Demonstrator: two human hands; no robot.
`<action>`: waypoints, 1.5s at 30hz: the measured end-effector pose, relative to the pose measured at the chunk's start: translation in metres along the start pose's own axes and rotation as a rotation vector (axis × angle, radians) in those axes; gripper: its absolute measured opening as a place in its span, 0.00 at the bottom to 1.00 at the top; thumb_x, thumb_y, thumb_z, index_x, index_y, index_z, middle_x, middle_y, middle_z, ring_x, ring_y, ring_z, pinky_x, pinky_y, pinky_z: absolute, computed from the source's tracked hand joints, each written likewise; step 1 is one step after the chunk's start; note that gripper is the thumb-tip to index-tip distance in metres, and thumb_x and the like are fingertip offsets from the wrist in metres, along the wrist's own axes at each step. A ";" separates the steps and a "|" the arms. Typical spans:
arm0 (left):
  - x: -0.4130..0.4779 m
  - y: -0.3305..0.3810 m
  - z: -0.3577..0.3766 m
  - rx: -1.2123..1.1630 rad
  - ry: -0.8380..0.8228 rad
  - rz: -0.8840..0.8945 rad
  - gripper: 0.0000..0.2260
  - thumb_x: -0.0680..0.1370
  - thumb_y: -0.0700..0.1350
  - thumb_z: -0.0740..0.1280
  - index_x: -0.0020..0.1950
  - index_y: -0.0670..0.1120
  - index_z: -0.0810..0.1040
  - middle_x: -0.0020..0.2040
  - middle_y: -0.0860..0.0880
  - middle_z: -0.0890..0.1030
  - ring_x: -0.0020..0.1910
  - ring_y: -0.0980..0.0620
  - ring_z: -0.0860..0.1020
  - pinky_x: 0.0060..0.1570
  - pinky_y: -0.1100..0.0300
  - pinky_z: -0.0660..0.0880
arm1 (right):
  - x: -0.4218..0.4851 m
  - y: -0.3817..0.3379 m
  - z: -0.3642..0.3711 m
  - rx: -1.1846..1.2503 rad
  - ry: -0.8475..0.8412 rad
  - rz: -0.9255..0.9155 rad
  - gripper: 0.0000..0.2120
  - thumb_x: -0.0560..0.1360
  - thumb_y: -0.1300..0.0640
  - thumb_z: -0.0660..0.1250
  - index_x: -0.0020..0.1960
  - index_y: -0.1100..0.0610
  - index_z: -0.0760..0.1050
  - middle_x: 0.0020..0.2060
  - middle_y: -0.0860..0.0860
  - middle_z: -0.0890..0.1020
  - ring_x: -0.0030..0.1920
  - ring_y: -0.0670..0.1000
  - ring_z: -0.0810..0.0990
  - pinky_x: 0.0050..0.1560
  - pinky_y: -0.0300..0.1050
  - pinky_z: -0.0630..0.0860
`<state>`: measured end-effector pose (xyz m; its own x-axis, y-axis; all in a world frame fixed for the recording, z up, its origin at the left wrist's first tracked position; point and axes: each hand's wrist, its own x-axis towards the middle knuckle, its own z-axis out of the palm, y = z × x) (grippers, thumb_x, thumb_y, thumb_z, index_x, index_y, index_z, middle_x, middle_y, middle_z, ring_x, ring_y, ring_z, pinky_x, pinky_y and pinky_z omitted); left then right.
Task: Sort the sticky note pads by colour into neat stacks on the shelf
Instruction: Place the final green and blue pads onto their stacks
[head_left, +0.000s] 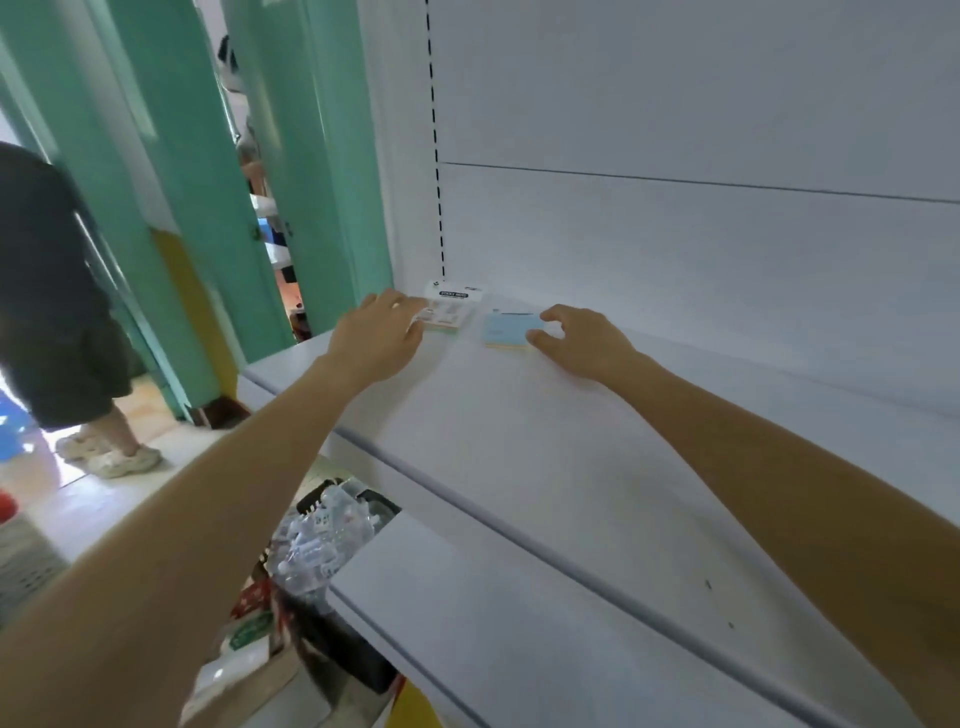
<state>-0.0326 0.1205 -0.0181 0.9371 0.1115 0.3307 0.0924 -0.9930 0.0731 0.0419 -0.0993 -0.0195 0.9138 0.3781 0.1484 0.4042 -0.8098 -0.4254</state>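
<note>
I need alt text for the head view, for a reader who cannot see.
At the back of a white shelf, the left hand touches a white-labelled packaged sticky note pad and the right hand grips a light blue sticky note pad beside it.

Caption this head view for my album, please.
Left hand touches a packaged sticky note pad, right hand pinches a blue pad, on a white shelf.

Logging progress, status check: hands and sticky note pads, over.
Left grip touches packaged sticky note pad. Right grip pinches blue-topped pad. Pads apart at shelf back. Nothing in the way.
</note>
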 end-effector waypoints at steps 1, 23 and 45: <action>0.010 -0.009 0.003 -0.022 -0.007 0.004 0.18 0.80 0.44 0.55 0.70 0.48 0.66 0.68 0.43 0.69 0.67 0.42 0.67 0.62 0.45 0.68 | 0.013 -0.005 0.005 0.006 0.003 0.035 0.25 0.75 0.43 0.58 0.68 0.54 0.65 0.64 0.56 0.73 0.64 0.57 0.71 0.59 0.50 0.69; 0.099 -0.001 0.040 -0.048 -0.324 0.135 0.26 0.74 0.52 0.62 0.69 0.45 0.61 0.64 0.38 0.70 0.60 0.38 0.72 0.48 0.55 0.67 | 0.043 -0.012 0.025 0.357 0.180 0.433 0.26 0.69 0.58 0.69 0.66 0.56 0.67 0.63 0.60 0.65 0.50 0.54 0.72 0.52 0.39 0.67; 0.087 0.017 0.022 -1.282 -0.217 0.020 0.16 0.74 0.32 0.61 0.60 0.42 0.72 0.47 0.47 0.69 0.47 0.48 0.72 0.37 0.61 0.75 | -0.041 0.018 -0.010 0.573 0.443 0.426 0.21 0.70 0.73 0.59 0.60 0.58 0.74 0.59 0.54 0.74 0.44 0.54 0.74 0.39 0.38 0.72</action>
<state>0.0575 0.1125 -0.0087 0.9808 -0.0311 0.1926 -0.1944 -0.2378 0.9516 0.0116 -0.1340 -0.0245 0.9633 -0.2167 0.1583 0.0468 -0.4451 -0.8942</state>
